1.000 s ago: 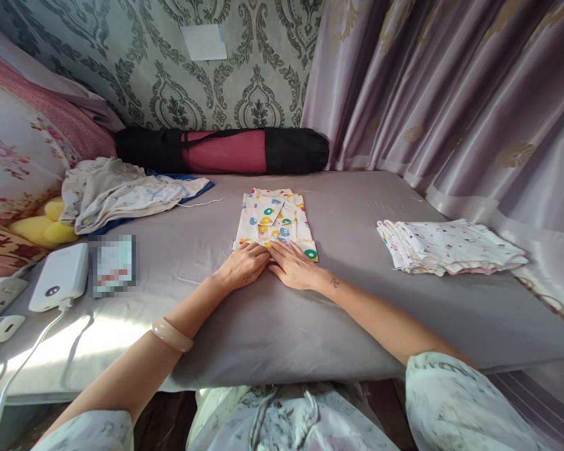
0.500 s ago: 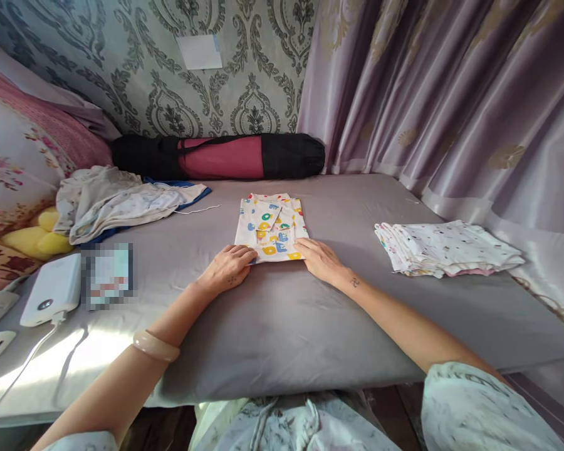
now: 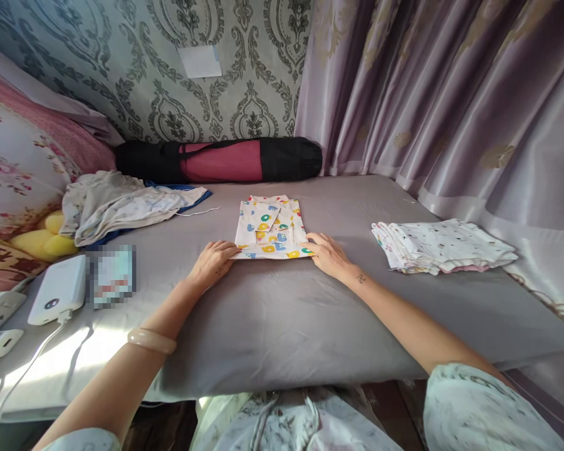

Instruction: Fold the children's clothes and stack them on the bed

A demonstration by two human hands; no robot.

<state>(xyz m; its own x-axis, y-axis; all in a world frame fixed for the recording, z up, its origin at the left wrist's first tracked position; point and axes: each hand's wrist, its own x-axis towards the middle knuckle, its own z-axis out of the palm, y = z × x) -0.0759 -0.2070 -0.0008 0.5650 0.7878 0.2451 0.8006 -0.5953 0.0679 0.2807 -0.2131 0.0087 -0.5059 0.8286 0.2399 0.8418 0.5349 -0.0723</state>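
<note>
A white shirt with a colourful animal and ring print (image 3: 269,228) lies folded on the grey sheet in front of me, its sleeves laid across the body. Along its near edge runs a strip of fabric that sticks out slightly on both sides. My left hand (image 3: 214,260) has its fingers closed on the near left corner. At the near right corner, my right hand (image 3: 331,255) pinches the cloth between thumb and fingers. Both palms face down, low over the sheet.
Folded white printed clothes (image 3: 444,245) lie in a stack at right. Loose clothes (image 3: 122,200) are heaped at left, near a white power bank (image 3: 59,291) with a cable and a power strip (image 3: 0,310). A black and red rolled bag (image 3: 220,160) lies along the wall.
My hands have moved apart, out to the two near corners of the shirt. Its near edge now looks wider, with a strip of cloth across it. The view has shifted slightly.
</note>
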